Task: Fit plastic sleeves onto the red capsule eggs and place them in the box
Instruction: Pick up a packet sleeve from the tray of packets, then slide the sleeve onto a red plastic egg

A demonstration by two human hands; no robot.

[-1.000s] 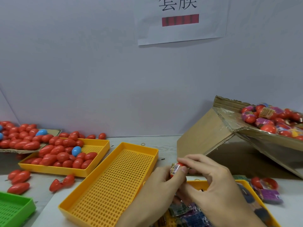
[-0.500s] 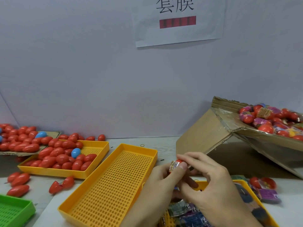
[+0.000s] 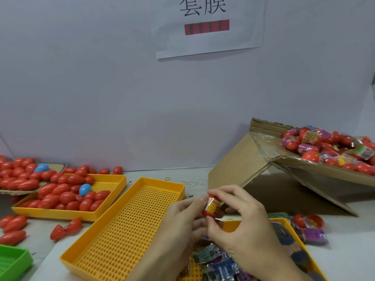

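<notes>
Both hands meet at the centre over the table. My left hand (image 3: 180, 222) and my right hand (image 3: 243, 226) pinch one red capsule egg (image 3: 212, 206) with a printed plastic sleeve around its middle; red shows at both ends. A tilted cardboard box (image 3: 251, 165) at the right holds several sleeved eggs (image 3: 310, 138). Loose plastic sleeves (image 3: 213, 258) lie in a yellow tray (image 3: 233, 224) under my right hand. Bare red eggs (image 3: 60, 195) fill another yellow tray (image 3: 60, 213) at the left.
An empty perforated yellow tray (image 3: 125, 226) sits left of my hands. More red eggs (image 3: 16, 175) lie on cardboard at far left, some loose on the table (image 3: 12, 224). A green tray (image 3: 12, 262) is at bottom left. A wall with a paper sign (image 3: 207, 25) stands behind.
The egg has turned more upright in my fingers, and the sleeve now sits around its middle. Both hands stay in about the same place.
</notes>
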